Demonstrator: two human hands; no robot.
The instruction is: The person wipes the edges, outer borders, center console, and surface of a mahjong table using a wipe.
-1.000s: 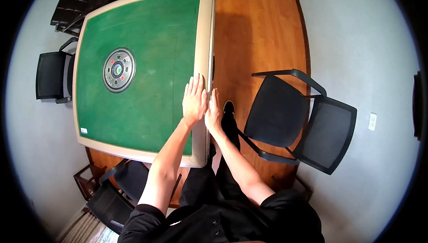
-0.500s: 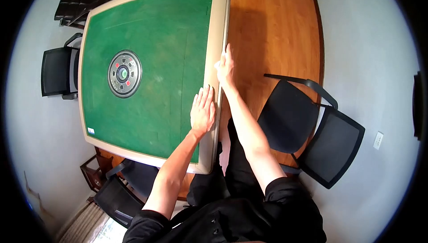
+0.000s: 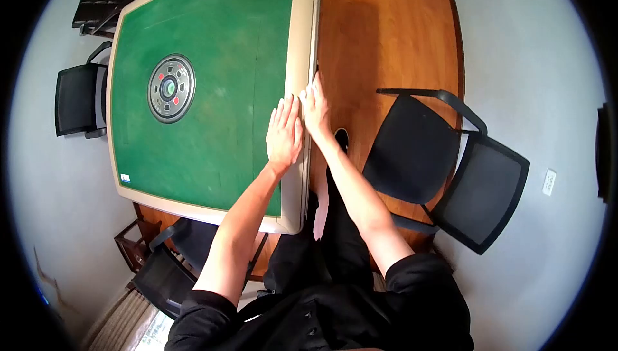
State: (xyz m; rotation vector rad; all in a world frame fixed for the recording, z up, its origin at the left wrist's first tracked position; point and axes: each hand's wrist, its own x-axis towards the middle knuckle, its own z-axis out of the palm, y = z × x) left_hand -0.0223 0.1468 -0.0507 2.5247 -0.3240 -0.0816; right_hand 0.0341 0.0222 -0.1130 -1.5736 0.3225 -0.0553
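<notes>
A square mahjong table (image 3: 225, 151) with green felt and a beige frame (image 3: 297, 61) stands in front of me, to the left. Set in its felt is a round black-and-grey centre panel (image 3: 159, 110) with red buttons and a clear dome. My left hand (image 3: 284, 138) lies flat across the felt's edge and the frame, fingers stretched out and holding nothing. My right hand (image 3: 316, 111) rests against the outer side of the same frame, just right of the left hand. Its fingers are extended, some over the rim; the palm side is hidden.
A black office chair (image 3: 412, 151) stands on the wooden floor (image 3: 412, 29) to the right. More black chairs (image 3: 78, 99) are at the table's far-left side and near-left corner. A padded dark seat (image 3: 119, 0) is at the upper left. A wall outlet (image 3: 548, 182) is at the far right.
The view has shifted, so the table sits higher and further left. My right hand has come back along the frame, closer to my left hand. The left hand stays flat on the edge.
</notes>
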